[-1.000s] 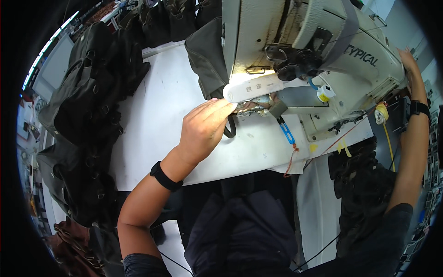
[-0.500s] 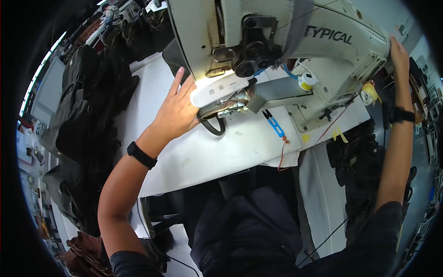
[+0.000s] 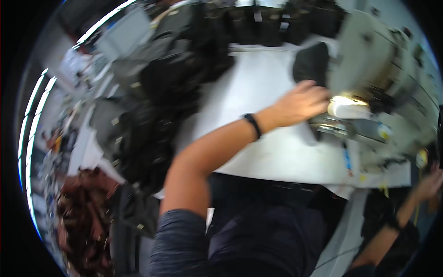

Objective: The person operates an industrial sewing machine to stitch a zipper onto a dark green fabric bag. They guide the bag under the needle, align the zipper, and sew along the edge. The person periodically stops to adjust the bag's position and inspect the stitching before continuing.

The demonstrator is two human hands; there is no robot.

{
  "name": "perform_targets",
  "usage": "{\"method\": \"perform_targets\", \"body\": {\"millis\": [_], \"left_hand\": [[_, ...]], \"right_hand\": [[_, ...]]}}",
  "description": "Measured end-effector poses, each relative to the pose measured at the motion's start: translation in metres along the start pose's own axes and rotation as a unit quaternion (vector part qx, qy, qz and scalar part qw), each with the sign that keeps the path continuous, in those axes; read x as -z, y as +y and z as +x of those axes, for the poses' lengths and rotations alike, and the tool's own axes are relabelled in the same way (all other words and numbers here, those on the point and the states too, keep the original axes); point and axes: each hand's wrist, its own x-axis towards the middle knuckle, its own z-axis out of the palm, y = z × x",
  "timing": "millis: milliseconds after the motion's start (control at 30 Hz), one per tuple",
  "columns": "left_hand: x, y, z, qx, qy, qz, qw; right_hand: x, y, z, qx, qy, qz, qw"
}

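Motion blurs the whole picture. My left hand (image 3: 304, 104) is beside the needle area of a pale industrial sewing machine (image 3: 410, 104), its fingers bent together. What they grip, if anything, is hidden. Just beyond the hand is a dark rounded piece (image 3: 311, 63), and a dark strap (image 3: 315, 133) shows below. My right hand (image 3: 430, 184) is low at the right edge, away from the machine, too smeared to read its fingers. Blue thread snips (image 3: 347, 158) lie on the white table (image 3: 258, 154) below the machine's arm.
A pile of dark bags (image 3: 147, 92) is heaped along the left of the table. Reddish-brown bags (image 3: 85, 217) are lower left. More dark bags (image 3: 258, 25) line the far edge. A white and yellow spool (image 3: 384, 131) is on the machine.
The view has swung left, so the machine now appears farther right. My right hand has left the machine's right end and dropped lower. My left hand's fingers have gone from spread to bent.
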Motion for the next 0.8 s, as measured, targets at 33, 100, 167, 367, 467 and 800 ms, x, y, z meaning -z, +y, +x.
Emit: {"method": "perform_targets", "body": {"millis": [33,100,167,367,467,800], "left_hand": [[0.0,0.003,0.003,0.004,0.035,0.001,0.999],[-0.004,0.002,0.005,-0.002,0.044,-0.005,0.999],[-0.006,0.0,0.005,-0.006,0.022,0.009,1.0],[0.002,0.005,0.005,0.009,0.044,-0.015,0.999],[-0.003,0.0,0.003,0.006,0.032,-0.023,0.999],[-0.036,-0.019,-0.018,0.076,-0.057,0.072,0.993]], "right_hand": [[-0.015,-0.024,-0.055,-0.047,-0.098,0.026,0.994],[-0.059,-0.064,-0.15,-0.15,-0.296,0.093,0.939],[-0.118,-0.089,-0.203,-0.332,-0.331,0.156,0.869],[-0.219,-0.143,-0.2,-0.472,-0.337,0.254,0.774],[-0.219,-0.147,-0.197,-0.484,-0.293,0.254,0.785],[-0.168,-0.125,-0.222,-0.149,-0.411,0.049,0.898]]}}
